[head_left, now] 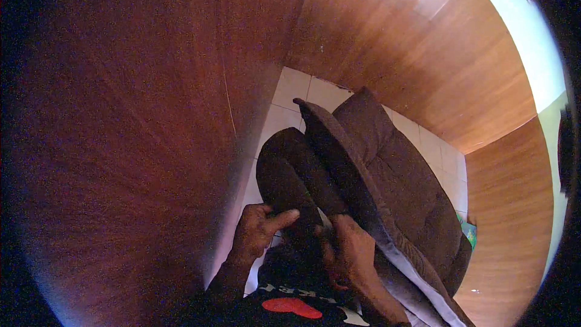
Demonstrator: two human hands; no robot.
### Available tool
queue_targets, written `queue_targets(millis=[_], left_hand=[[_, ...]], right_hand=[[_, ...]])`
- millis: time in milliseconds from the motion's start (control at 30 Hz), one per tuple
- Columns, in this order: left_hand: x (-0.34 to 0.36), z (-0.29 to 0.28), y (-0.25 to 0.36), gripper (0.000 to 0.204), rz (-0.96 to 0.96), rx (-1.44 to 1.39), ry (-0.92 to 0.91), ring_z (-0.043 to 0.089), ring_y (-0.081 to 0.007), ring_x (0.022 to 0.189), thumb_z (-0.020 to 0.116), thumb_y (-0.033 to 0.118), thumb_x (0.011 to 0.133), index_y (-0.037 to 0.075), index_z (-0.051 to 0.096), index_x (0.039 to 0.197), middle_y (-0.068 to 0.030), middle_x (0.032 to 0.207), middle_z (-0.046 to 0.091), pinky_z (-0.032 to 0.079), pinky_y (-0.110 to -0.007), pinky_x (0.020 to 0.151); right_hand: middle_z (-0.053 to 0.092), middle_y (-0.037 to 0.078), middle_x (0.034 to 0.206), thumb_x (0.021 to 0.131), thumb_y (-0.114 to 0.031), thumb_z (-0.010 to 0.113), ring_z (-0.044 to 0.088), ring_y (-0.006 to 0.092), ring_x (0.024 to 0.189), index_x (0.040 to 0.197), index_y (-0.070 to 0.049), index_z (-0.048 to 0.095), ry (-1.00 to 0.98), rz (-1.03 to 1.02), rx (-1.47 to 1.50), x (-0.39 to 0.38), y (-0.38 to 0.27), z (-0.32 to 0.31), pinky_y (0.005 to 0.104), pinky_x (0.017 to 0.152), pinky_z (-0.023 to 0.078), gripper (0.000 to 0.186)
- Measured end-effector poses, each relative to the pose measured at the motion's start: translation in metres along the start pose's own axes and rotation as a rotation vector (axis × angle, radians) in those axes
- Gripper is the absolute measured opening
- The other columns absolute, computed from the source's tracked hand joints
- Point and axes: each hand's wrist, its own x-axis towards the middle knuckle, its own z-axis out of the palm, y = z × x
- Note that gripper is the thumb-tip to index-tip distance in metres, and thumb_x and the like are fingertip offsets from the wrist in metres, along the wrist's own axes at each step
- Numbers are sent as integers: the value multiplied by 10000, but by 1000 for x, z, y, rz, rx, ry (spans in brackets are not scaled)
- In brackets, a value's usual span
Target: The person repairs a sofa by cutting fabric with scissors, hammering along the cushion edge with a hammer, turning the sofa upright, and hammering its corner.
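Note:
A large dark brown padded cushion (399, 175), plush and tufted, stands tilted in front of me and to my right. Its lighter grey-brown edge runs down toward my lap. Left of it, a dark brown folded piece of padded fabric (281, 172) bends over at the top. My left hand (257, 230) grips this folded piece at its near left side, thumb laid on top and fingers tucked out of sight. My right hand (354, 245) is closed at the near right end of the same piece, beside the cushion; its fingertips are partly hidden.
A tall reddish-brown wooden panel (151, 115) rises close on my left. Lighter wooden panels (411, 42) stand at the back and right. Pale floor tiles (293, 88) show between them. Near the right panel lies a green packet (469, 233), partly behind the cushion.

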Motion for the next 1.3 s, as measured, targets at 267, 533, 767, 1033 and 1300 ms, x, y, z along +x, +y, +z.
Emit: queue_targets(millis=[267, 533, 767, 1033, 1300], left_hand=[[10, -11, 10, 348, -23, 192, -43, 675, -164, 732, 811, 328, 848, -14, 764, 892, -105, 843, 748, 519, -325, 729], [21, -31, -5, 293, -49, 49, -250, 578, -119, 557, 777, 289, 864, 7, 707, 895, -62, 725, 666, 440, -298, 483], [23, -32, -18, 342, 30, 227, -234, 688, -213, 665, 692, 266, 923, -54, 657, 1038, -137, 784, 703, 543, -357, 620], [-24, 20, -36, 390, 338, 440, 369, 756, -342, 798, 675, 249, 942, -31, 602, 1204, -196, 875, 742, 595, -446, 751], [-8, 10, -62, 458, 818, 423, 766, 459, -413, 1380, 673, 106, 911, 26, 583, 1353, -249, 1469, 496, 458, -475, 1072]], right_hand=[[677, 202, 848, 884, -368, 736, 673, 444, 822, 912, -39, 665, 140, -89, 67, 52, -24, -8, 504, 702, 528, 337], [732, 229, 878, 831, -423, 759, 717, 412, 834, 1082, -53, 749, -211, -88, 32, 77, -9, -3, 483, 766, 555, 448], [738, 215, 847, 794, -414, 801, 739, 362, 804, 1095, -56, 766, -343, 51, -88, 83, -31, -11, 455, 764, 561, 469], [722, 188, 755, 783, -389, 817, 729, 304, 703, 1070, -52, 776, -306, 28, 78, 68, -22, -10, 417, 687, 540, 445], [726, 219, 824, 799, -382, 797, 724, 399, 809, 1092, -72, 764, -184, -27, -46, 69, -18, 4, 474, 748, 567, 428]])
